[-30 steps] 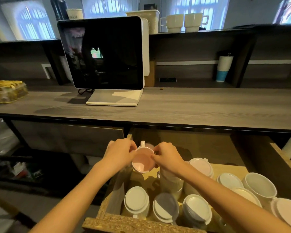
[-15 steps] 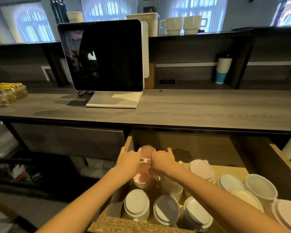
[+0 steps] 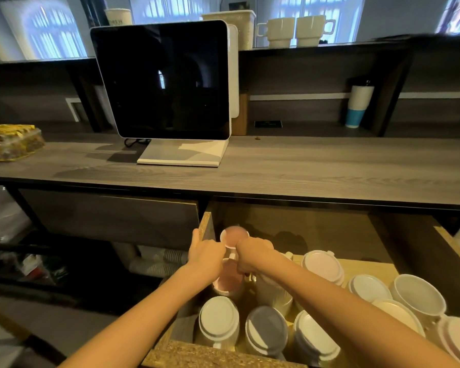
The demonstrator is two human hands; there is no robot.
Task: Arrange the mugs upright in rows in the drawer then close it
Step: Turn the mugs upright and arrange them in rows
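The drawer (image 3: 206, 355) stands pulled out under the counter. My left hand (image 3: 206, 257) and my right hand (image 3: 252, 257) are together at its back left, closed on the rim of a pink mug (image 3: 227, 282) that sits upright and low inside. A second pink mug (image 3: 234, 235) stands upright just behind it in the back left corner. Several other mugs rest base up: a white one (image 3: 218, 321), a grey one (image 3: 266, 332) and a pale pink one (image 3: 323, 265) among them. My right forearm hides part of the middle mugs.
A grey wooden counter (image 3: 316, 168) overhangs the drawer's back. On it are a dark monitor (image 3: 165, 81) and a wrapped food tray (image 3: 8, 142). Two cream mugs (image 3: 295, 31) sit on the top shelf, stacked paper cups (image 3: 359, 107) below. A closed drawer front (image 3: 109, 216) lies left.
Both hands have lowered the pink mug from above the drawer into its back left area, turning its mouth upward, in front of the other pink mug.
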